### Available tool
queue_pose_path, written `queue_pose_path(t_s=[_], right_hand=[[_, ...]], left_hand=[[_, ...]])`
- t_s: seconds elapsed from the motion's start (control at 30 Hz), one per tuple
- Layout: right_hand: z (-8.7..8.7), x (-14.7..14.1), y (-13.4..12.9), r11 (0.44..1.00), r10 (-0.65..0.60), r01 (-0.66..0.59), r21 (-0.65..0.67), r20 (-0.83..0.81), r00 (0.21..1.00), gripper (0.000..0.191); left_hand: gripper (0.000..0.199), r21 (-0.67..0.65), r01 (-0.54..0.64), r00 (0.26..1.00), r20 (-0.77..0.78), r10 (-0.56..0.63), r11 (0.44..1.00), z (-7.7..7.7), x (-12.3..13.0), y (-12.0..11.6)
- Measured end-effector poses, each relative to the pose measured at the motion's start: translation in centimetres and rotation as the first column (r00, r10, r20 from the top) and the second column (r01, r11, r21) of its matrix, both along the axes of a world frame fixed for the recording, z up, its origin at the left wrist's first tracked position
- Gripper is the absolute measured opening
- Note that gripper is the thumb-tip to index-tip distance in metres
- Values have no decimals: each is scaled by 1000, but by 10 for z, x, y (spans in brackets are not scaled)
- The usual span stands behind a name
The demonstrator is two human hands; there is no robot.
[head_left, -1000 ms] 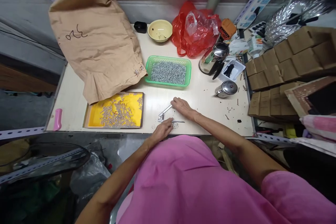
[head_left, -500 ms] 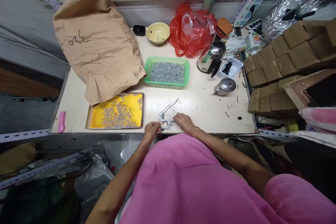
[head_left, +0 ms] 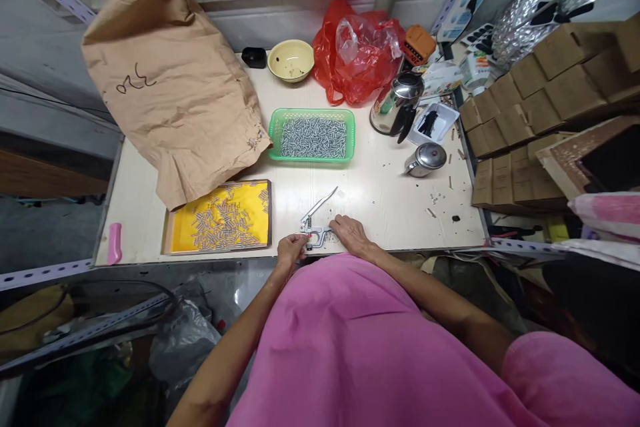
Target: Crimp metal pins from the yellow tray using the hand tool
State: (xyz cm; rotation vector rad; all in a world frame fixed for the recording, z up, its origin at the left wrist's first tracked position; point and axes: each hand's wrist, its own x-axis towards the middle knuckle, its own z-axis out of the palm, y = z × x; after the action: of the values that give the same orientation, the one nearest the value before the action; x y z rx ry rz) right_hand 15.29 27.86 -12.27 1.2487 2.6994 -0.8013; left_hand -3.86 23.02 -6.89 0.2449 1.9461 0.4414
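A pair of silver metal hand pliers (head_left: pixel 317 235) lies at the table's front edge, its long upper handle raised up and to the right. My left hand (head_left: pixel 291 250) is at the jaw end, thumb and fingers pinched together close to a small red spot on the tool. Whatever sits between those fingertips is too small to make out. At the other end, my right hand (head_left: pixel 353 235) has its fingers curled over the end of the lower handle. Left of the pliers is a shallow tray (head_left: pixel 271 217) with a yellow base, holding many small metal pins.
Behind the pliers stands a green basket (head_left: pixel 273 155) full of small metal pieces. A big brown paper bag (head_left: pixel 185 93) overlaps the tray. A kettle (head_left: pixel 397 103), a metal pot (head_left: pixel 425 159) and a red plastic bag (head_left: pixel 330 47) stand farther back. Stacked cartons (head_left: pixel 520 123) line the right side.
The view has shifted slightly, so the things on the table appear a little farther left. Both hands keep their places at the pliers, and nothing has visibly been picked up or let go.
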Motion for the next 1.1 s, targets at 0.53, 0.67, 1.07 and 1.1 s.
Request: queue_pose_path(t_s=[0.53, 0.67, 1.07, 1.1], right_hand=[[11, -4, -1, 998, -24, 26, -51, 48, 999, 17], [10, -2, -1, 999, -7, 9, -47, 59, 998, 17], [20, 0, 49, 999, 41, -40, -30, 37, 999, 115], [18, -1, 55, 997, 66, -64, -39, 52, 996, 118]], left_hand=[[22, -104, 61, 998, 42, -57, 993, 9, 3, 8], [20, -102, 84, 995, 60, -78, 991, 8, 3, 10], [15, -105, 109, 990, 101, -99, 988, 7, -1, 13], [15, -106, 110, 990, 103, -100, 988, 7, -1, 14]])
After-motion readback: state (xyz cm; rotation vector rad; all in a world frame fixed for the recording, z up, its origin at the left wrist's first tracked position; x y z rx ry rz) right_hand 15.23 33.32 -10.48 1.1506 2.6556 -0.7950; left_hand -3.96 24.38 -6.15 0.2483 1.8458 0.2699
